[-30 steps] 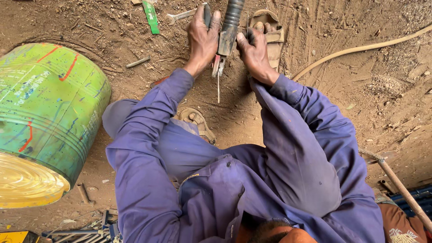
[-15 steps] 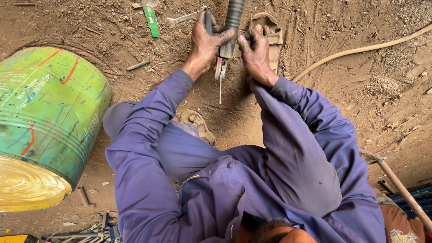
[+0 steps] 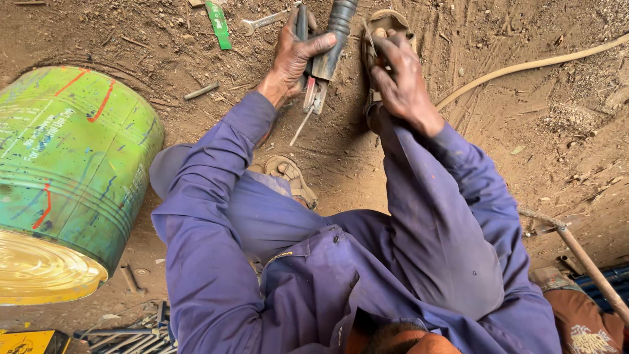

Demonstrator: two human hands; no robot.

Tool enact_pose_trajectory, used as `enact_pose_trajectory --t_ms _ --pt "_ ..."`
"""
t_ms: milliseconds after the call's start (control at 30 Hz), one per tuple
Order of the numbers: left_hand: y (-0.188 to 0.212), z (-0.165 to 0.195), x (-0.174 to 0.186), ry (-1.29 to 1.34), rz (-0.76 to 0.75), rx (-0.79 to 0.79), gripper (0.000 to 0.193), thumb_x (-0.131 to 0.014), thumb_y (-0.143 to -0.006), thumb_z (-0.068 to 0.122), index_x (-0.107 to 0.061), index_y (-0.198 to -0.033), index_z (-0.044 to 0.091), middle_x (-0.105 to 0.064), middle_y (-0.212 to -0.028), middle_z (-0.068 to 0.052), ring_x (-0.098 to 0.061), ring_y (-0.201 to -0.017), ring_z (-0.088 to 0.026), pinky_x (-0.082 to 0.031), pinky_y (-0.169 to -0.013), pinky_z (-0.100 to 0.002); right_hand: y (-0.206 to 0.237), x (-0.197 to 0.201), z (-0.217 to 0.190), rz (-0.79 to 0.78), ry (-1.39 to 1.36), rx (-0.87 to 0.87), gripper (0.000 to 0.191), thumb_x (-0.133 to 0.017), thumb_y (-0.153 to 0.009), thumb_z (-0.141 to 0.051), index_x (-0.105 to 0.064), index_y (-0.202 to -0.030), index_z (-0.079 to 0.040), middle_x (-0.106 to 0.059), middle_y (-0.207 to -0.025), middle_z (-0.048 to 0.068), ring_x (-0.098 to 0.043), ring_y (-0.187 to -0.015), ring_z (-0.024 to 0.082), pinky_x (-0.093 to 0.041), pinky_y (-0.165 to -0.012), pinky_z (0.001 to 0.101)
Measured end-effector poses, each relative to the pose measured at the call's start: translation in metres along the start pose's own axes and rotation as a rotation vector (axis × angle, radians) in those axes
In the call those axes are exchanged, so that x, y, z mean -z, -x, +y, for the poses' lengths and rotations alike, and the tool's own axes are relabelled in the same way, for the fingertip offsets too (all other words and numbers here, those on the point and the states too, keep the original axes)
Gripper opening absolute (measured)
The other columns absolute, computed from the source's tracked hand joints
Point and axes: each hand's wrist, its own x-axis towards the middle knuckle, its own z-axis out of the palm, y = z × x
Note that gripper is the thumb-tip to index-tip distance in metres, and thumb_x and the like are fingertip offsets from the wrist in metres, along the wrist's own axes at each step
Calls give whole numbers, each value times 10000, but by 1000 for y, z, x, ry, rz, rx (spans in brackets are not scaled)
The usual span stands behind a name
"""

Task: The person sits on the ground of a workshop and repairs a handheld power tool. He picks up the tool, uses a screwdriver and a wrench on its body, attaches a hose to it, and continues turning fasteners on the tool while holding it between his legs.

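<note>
I crouch over sandy ground in blue coveralls. My left hand (image 3: 295, 52) grips a black welding electrode holder (image 3: 327, 46). A thick dark cable runs up from it out of view. A thin rod (image 3: 301, 126) sticks out of its red-tipped jaws and points down at the dirt. My right hand (image 3: 401, 73) is a short way to the right, over a worn sandal (image 3: 386, 19). Its fingers are curled around what looks like a thin light rod (image 3: 370, 39); what it holds is hard to make out.
A green paint-spattered drum (image 3: 72, 177) lies on its side at left. A wrench (image 3: 262, 19) and a green strip (image 3: 218, 23) lie beyond my left hand. A tan hose (image 3: 524, 65) crosses top right. A wooden handle (image 3: 590, 262) lies at right, metal rods (image 3: 131, 328) bottom left, another sandal (image 3: 291, 177) by my knee.
My right hand has left the holder's jaws and moved right, over the sandal. My left hand keeps its grip on the holder, which has barely shifted.
</note>
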Motion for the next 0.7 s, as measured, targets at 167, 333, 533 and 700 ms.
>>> enact_pose_trajectory --t_ms 167,333,533,700 --pt "-2 5 4 -18 -74 -10 609 -995 -757 274 -474 -1016 94 -658 -934 -125 -778 -877 -289 -728 -850 -471 8 21 -27 -69 60 -106 289 -675 -1011 41 -654 -1293 -19 -642 -1029 139 -678 -859 270 -569 -733 377" --pt "0 8 3 -11 -78 -28 608 -965 -725 284 -478 -1065 151 -672 -950 -99 -787 -859 -237 -691 -801 -424 6 26 -41 -96 157 -170 232 -755 -978 15 -719 -1201 -40 -689 -976 133 -701 -829 274 -560 -693 381" --pt "1 6 7 -16 -99 -22 544 -956 -787 259 -498 -1031 97 -669 -944 -120 -793 -836 -255 -680 -793 -422 3 28 -47 -72 94 -180 217 -770 -994 -2 -723 -1204 -33 -702 -1032 146 -731 -895 283 -586 -749 376" --pt "0 2 8 -33 -101 -32 543 -956 -793 254 -496 -1035 94 -668 -941 -115 -790 -841 -247 -681 -800 -418 1 28 -49 -83 85 -182 227 -770 -975 3 -721 -1194 -34 -697 -1022 147 -726 -901 302 -585 -760 385"
